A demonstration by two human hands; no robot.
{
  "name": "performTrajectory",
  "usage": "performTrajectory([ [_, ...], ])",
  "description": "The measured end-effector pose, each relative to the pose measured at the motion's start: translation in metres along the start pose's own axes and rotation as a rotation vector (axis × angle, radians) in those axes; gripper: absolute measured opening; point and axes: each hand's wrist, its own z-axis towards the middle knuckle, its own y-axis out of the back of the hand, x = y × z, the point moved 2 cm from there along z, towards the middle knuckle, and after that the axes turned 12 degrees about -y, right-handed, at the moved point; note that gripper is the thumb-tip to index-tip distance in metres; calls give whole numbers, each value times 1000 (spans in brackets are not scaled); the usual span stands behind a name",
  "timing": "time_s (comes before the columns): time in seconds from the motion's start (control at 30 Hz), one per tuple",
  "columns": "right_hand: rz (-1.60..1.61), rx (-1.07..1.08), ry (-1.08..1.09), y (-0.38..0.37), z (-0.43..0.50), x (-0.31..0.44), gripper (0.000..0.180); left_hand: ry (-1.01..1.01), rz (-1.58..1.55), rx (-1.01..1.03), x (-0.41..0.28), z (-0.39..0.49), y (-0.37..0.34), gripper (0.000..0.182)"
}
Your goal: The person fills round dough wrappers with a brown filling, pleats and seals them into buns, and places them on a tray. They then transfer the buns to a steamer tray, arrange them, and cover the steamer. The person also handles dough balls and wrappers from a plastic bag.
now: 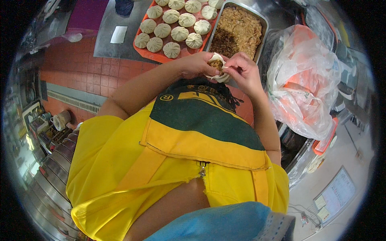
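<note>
My left hand (pixel 200 65) cups a round dough wrapper (pixel 221 79) from below and the side, its thumb against the brown filling (pixel 216 64) inside. With thumb and fingertips my right hand (pixel 242 70) pinches the wrapper's right rim, and the top is still spread around the filling. Just beyond both hands stands a metal pan (pixel 265 33) of ground filling (pixel 241 25), pale over most of its surface with a darker brown patch at the near left. Left of the pan, several pleated buns (pixel 180 33) sit in rows on an orange-red tray (pixel 150 55).
A large clear plastic bag (pixel 304 81) with orange-red contents bulges at the right. A white paper square (pixel 118 34) and a dark container (pixel 124 7) are on the metal counter (pixel 104 45) at the left. Stacked metal steamers (pixel 51 180) stand at the lower left.
</note>
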Motion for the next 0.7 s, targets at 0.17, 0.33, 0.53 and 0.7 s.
performTrajectory([
  [0.17, 185, 53, -275, 0, 4, 1, 8, 13, 128, 30, -8, 2, -3, 37],
  [0.33, -12, 18, 43, -2, -2, 6, 5, 48, 105, 85, -3, 6, -5, 38],
  [0.53, 85, 49, -241, -9, -3, -9, 12, 161, 215, 184, 1, 11, -2, 45],
  [0.7, -21, -35, 52, -12, -9, 3, 15, 144, 284, 258, -1, 12, -4, 45],
])
